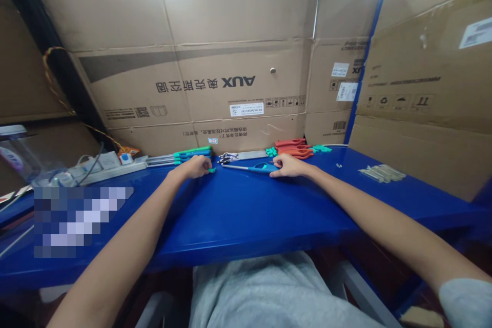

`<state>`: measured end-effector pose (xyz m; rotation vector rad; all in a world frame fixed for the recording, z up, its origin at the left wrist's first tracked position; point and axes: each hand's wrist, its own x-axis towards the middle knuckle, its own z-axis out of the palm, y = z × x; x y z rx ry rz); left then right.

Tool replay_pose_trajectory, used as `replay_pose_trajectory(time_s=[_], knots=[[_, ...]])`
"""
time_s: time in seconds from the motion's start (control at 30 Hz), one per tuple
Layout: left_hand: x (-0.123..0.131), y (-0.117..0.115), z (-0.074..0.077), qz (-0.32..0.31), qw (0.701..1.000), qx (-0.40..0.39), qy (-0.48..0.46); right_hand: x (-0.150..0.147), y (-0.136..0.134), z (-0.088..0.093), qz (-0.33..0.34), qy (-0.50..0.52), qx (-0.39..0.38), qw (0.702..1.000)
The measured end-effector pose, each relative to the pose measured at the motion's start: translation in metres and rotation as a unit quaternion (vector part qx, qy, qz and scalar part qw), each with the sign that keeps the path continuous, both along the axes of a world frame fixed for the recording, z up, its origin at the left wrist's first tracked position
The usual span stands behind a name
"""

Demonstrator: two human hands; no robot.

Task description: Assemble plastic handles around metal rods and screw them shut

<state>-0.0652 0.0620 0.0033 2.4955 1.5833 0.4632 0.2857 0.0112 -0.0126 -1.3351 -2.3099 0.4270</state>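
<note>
Along the blue desk (pixel 246 215), the grip of the right hand (pixel 289 166) is clasping a blue long-nosed lighter (pixel 261 167) lying crosswise, its metal nozzle (pixel 232 166) pointing toward the clenched left hand (pixel 195 167), which is holding a small teal piece (pixel 211 170).

This is a workshop, with a blue workbench (pixel 230 215) against flattened cardboard cartons (pixel 192 61).

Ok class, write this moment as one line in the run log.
left hand: at green piece | right hand: on blue lighter | surface: blue table
</note>
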Motion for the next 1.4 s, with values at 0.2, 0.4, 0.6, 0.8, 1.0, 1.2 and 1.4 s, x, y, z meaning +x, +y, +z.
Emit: replay_pose_trajectory(time_s=[0.2,0.4,0.6,0.8,1.0,1.2,1.4], knots=[[0.001,0.003,-0.008,0.001,0.998,0.018,-0.056,-0.001,-0.001,-0.003,0.035,0.048,0.022,0.998],[0.001,0.008,-0.012,-0.003,0.991,0.019,-0.134,-0.004,-0.001,-0.005,0.046,0.065,0.035,0.996],[0.001,0.008,-0.015,0.007,0.975,-0.027,-0.222,-0.005,-0.003,-0.004,0.049,0.062,0.035,0.996],[0.006,0.005,-0.014,0.024,0.938,-0.118,-0.325,-0.009,-0.006,-0.003,0.056,0.051,0.047,0.996],[0.011,-0.004,-0.011,0.024,0.905,-0.162,-0.392,-0.012,-0.009,-0.001,0.066,0.053,0.050,0.995],[0.015,-0.008,-0.008,0.020,0.885,-0.158,-0.436,-0.009,-0.008,0.000,0.039,0.012,0.047,0.998],[0.022,-0.007,-0.007,0.007,0.939,-0.078,-0.335,-0.011,-0.011,0.001,0.017,-0.048,0.021,0.998]])
